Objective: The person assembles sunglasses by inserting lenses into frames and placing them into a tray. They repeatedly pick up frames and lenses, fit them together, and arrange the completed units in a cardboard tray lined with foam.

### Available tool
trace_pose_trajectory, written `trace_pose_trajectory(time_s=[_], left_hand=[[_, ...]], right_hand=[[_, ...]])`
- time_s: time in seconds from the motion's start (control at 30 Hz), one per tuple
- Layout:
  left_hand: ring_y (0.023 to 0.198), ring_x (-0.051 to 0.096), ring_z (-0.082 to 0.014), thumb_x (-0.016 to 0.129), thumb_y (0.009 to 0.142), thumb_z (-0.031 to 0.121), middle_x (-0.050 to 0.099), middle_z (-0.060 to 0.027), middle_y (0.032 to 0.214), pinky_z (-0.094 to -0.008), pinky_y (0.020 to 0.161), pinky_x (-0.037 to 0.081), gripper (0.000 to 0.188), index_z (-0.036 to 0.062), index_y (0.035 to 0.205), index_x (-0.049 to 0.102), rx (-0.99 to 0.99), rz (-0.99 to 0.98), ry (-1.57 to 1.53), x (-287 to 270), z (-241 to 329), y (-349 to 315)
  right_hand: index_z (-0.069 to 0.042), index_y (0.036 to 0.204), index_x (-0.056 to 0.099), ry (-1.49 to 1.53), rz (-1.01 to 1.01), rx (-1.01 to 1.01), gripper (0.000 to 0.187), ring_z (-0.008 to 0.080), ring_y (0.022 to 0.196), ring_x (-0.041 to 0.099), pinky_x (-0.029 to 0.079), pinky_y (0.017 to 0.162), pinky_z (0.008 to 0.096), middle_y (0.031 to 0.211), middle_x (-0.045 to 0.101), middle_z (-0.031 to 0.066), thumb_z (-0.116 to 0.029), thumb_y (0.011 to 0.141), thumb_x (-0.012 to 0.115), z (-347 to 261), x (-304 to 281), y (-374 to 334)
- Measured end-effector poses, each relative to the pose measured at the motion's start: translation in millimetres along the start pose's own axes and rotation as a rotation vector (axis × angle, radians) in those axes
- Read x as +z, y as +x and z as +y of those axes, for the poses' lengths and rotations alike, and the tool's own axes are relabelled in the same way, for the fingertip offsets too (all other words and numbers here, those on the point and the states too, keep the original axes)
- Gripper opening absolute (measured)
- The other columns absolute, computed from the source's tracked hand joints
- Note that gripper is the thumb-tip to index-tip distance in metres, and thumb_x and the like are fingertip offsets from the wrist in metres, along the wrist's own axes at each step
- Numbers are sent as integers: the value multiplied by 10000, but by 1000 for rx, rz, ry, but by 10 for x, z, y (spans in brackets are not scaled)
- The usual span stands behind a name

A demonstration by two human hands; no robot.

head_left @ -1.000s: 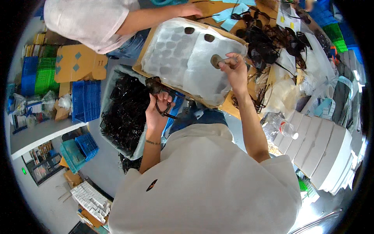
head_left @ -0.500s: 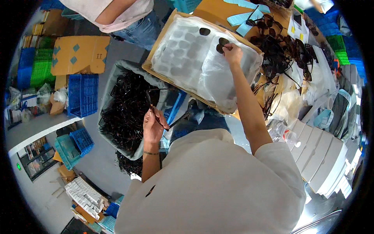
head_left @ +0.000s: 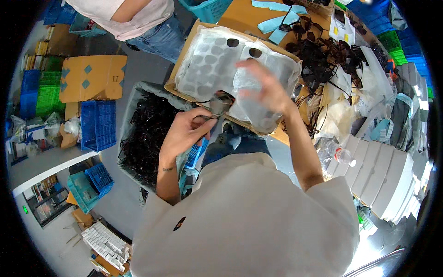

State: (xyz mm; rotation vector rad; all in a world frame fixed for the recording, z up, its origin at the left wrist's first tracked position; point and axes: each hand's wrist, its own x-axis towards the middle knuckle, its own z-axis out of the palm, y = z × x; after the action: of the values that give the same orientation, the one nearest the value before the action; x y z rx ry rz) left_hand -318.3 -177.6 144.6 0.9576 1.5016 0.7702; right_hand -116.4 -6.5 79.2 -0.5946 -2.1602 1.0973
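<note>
In front of me an open cardboard box (head_left: 171, 82) holds a white sheet (head_left: 237, 92) over rows of dark round lenses. Two bare dark lenses, one (head_left: 233, 42) farther left and one (head_left: 254, 52) nearer the middle, lie on top of the sheet. My left hand (head_left: 191, 130) is closed at the box's near edge, gripping a pair of dark sunglasses (head_left: 221, 102) by the frame; the glasses are blurred and partly hidden by my fingers. Over the sheet my right hand (head_left: 267, 87) is smeared by motion, its fingers apart, and nothing shows in it.
A lined bin (head_left: 150, 134) full of dark frames stands at left. Loose sunglasses (head_left: 318, 55) are heaped on the table right of the box. A plastic bottle (head_left: 339, 156) lies beside stacked white boxes (head_left: 378, 175). Another person (head_left: 143, 18) stands at the far left.
My right hand has left the lenses at the back of the box and come nearer, its fingers now apart. My left hand has moved right and up to the box's near edge with the glasses.
</note>
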Motion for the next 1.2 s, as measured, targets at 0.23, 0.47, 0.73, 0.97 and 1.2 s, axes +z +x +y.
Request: trace_pose_trajectory(time_s=[0.23,0.47,0.73,0.97,1.2], left_hand=[[459,519,-75,543,972,273,628,-76,670,-229,394,382,293,-9,989,619,-52,-235,-221,149,399,172],[1134,523,-199,455,1003,193,549,-141,1253,-298,1002,382,352,-43,1258,513,548,107,-21,463,-20,418],[1069,586,-206,508,929,70,592,-114,1269,-309,923,448,309,-15,1224,552,599,270,-157,1131,-442,658],[1047,565,-168,424,1006,202,579,-105,1287,-318,965,426,301,-23,1147,566,367,494,-590,1000,-521,888],[859,636,-229,522,987,266,622,-116,1006,-399,773,560,366,29,1260,468,407,612,-973,338,-693,691]], right_hand=[[-51,1235,528,-346,0,-154,467,353,1052,589,490,896,411,1207,576,144,-5,780,621,-627,93,-393],[12,1031,591,450,138,390,214,380,784,636,519,704,385,853,653,182,51,821,574,-541,268,-582],[7,1052,510,507,290,489,264,237,715,667,513,657,331,797,653,187,81,802,554,-306,618,-654],[26,1274,489,1204,297,722,405,187,951,611,485,858,310,1025,651,103,-36,889,599,-255,573,-502],[8,1102,626,201,351,531,266,263,902,659,506,817,375,1012,681,140,-110,865,651,948,612,-206]])
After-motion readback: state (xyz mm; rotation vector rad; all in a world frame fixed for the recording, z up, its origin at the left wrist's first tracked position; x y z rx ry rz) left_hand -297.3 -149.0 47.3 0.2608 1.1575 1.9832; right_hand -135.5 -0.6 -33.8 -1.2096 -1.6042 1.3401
